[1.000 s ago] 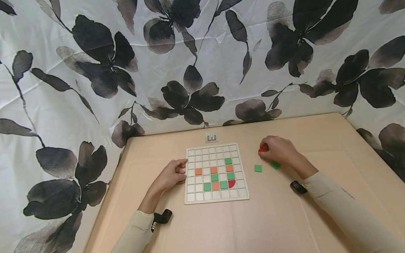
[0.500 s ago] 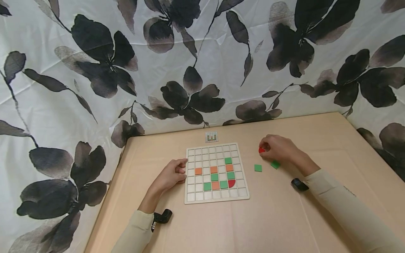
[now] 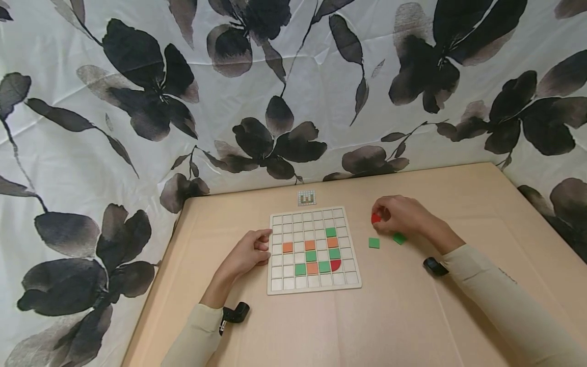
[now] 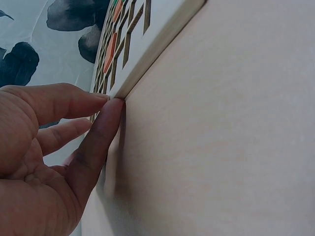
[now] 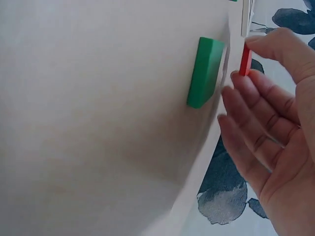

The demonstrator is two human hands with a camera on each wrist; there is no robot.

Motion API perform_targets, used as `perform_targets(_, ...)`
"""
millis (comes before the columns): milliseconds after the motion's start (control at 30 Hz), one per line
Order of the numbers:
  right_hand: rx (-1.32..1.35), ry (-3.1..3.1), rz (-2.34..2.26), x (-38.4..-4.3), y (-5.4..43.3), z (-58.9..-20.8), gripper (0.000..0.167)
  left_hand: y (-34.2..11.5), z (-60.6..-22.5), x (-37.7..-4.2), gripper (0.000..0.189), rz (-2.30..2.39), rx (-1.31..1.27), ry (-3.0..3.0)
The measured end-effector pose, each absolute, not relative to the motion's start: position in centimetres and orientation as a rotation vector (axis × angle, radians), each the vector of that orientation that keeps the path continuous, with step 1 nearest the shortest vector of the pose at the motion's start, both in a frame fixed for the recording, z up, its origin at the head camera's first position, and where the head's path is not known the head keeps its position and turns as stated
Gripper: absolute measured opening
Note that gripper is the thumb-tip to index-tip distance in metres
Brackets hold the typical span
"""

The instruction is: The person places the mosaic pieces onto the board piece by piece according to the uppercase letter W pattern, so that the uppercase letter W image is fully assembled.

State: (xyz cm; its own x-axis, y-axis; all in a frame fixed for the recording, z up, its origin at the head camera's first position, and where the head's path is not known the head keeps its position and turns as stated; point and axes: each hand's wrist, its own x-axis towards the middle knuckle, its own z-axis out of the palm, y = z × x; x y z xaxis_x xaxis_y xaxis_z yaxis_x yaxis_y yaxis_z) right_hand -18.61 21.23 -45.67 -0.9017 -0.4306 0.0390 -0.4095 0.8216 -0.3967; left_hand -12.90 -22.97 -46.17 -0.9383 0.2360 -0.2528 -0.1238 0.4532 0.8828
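Note:
A white grid board lies on the table, with several green and orange square tiles and one red rounded tile in its cells. At its left edge, my left hand pinches the rim between thumb and fingertip, as the left wrist view shows. Right of the board, my right hand holds a small red tile between thumb and fingertips, above the table. Below that hand lies a green tile, partly overlapped by it in the head view. Another green square tile lies nearer the board.
Behind the board lies a small card printed with a coloured grid pattern. A floral cloth hangs along the back and sides of the wooden table. Each wrist wears a black device.
My right hand has shifted slightly left toward the board with the red tile in its fingers. My left hand stays at the board's edge.

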Motion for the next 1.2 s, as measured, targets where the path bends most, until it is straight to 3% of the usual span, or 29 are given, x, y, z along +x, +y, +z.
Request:
perform_targets(433, -0.892, 2.864, -0.752, -18.4, 20.3, -44.5, 0.025, -22.8, -46.0, -13.0, 0.069, 1.455, 0.076, 2.394)
perform_targets(1200, -1.042, 2.815, -0.659, -17.6, 16.6, -42.4, 0.023, -22.7, -46.0, -12.9, 0.069, 1.455, 0.071, 2.405)
